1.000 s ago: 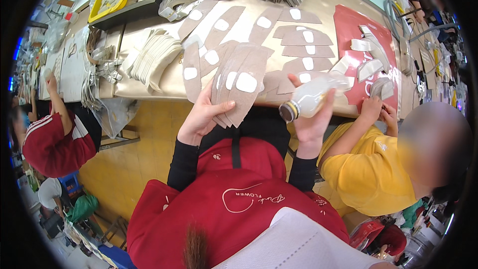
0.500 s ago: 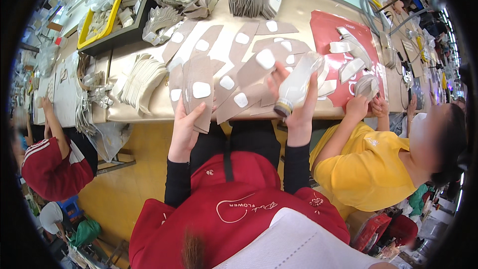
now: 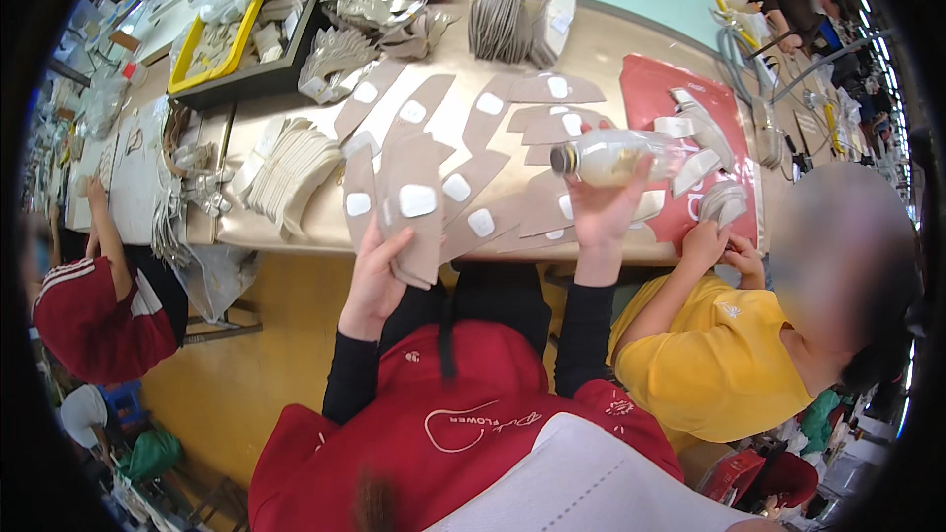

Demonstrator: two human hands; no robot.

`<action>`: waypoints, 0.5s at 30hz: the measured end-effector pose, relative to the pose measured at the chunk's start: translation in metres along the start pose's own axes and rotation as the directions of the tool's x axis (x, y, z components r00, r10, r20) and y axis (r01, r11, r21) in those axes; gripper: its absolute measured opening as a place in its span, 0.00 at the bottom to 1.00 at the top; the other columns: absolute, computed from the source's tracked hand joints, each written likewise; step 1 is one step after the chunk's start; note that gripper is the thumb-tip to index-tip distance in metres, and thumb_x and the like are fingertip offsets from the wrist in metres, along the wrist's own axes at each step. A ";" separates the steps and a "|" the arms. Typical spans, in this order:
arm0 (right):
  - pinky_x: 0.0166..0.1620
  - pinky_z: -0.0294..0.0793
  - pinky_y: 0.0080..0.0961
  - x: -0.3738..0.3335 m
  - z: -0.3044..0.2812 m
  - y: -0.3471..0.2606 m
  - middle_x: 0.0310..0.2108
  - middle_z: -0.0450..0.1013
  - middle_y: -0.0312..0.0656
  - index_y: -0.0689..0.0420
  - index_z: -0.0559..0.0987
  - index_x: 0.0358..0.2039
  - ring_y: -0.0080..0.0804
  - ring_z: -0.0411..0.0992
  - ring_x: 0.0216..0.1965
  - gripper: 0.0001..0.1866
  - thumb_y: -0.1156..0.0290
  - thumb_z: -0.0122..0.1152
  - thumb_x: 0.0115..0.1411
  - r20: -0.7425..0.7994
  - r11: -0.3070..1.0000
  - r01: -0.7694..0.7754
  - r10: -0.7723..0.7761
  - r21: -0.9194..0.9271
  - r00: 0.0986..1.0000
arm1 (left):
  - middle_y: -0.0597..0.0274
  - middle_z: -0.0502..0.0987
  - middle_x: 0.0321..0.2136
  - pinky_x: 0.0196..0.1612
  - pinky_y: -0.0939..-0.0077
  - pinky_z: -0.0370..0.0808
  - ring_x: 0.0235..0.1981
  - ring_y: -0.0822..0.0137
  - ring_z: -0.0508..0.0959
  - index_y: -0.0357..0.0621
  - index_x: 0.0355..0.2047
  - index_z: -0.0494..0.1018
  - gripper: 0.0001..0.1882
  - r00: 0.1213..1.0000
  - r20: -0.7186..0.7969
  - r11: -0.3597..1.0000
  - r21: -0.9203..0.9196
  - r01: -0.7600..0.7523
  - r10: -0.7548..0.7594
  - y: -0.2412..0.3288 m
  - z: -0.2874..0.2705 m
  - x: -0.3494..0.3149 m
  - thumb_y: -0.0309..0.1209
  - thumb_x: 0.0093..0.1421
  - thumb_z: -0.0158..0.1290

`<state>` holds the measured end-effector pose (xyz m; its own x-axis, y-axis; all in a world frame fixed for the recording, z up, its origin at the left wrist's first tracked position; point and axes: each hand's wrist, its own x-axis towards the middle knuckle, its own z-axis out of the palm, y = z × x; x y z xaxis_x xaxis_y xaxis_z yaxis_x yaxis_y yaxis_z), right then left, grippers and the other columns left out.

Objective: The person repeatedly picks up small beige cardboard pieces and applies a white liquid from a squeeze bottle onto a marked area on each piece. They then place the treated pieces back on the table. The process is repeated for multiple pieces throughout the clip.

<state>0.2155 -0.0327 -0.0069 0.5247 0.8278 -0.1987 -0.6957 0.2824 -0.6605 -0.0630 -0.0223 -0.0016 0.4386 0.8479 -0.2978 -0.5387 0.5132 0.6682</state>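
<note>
My left hand [image 3: 372, 274] is closed on a few overlapping taupe fabric pieces [image 3: 422, 241], the top one bearing a white rounded patch. They are held over the table's near edge. In my right hand [image 3: 603, 212] is a clear plastic bottle [image 3: 621, 158] with a dark cap, lying nearly level with the cap to the left. Its contents look pale, though motion blurs them. Between and beyond my hands, several taupe pieces with white patches [image 3: 481, 223] lie spread and partly overlapping on the table. Some are partly hidden behind my right hand and the bottle.
A stack of cream pieces [image 3: 286, 177] lies at left, below a black tray with a yellow-rimmed bin [image 3: 219, 54]. Grey stacked pieces [image 3: 496, 15] stand at the back. Close at right, a person in yellow [image 3: 709, 355] handles pieces beside a red sheet [image 3: 641, 108].
My right hand has turned the bottle from cap-down to nearly level. The patched piece beside my right fingers has left that spot; a patch now shows lower, by the wrist. My left hand keeps its pieces.
</note>
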 end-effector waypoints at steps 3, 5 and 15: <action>0.51 0.69 0.29 -0.033 0.004 -0.001 0.45 0.70 0.47 0.64 0.65 0.55 0.36 0.69 0.49 0.42 0.36 0.49 0.57 0.139 0.971 0.125 -0.098 -0.202 0.985 | 0.55 0.64 0.56 0.56 0.64 0.69 0.55 0.62 0.68 0.41 0.63 0.50 0.31 0.997 0.024 0.997 0.026 0.069 -0.070 -0.007 0.007 0.003 0.22 0.61 0.47; 0.51 0.70 0.32 -0.050 0.004 0.003 0.43 0.70 0.45 0.62 0.65 0.54 0.36 0.69 0.48 0.39 0.40 0.53 0.56 0.170 0.925 0.249 -0.207 -0.287 0.963 | 0.58 0.65 0.55 0.56 0.73 0.67 0.55 0.68 0.68 0.40 0.64 0.51 0.34 0.991 0.049 0.992 0.044 0.121 -0.124 -0.012 0.015 0.003 0.23 0.59 0.53; 0.44 0.70 0.27 -0.085 0.011 0.029 0.38 0.67 0.41 0.62 0.70 0.42 0.33 0.69 0.40 0.33 0.51 0.73 0.45 0.329 0.734 0.545 -0.439 -0.405 0.836 | 0.59 0.67 0.53 0.56 0.75 0.64 0.54 0.72 0.66 0.36 0.64 0.50 0.39 0.979 0.179 0.881 0.473 -0.002 -0.094 -0.021 0.029 -0.001 0.22 0.54 0.55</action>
<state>0.1452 -0.0896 -0.0012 0.5826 0.7278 0.3617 -0.0262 0.4615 -0.8867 -0.0311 -0.0376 0.0044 0.6087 0.7586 -0.2324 -0.1348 0.3875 0.9119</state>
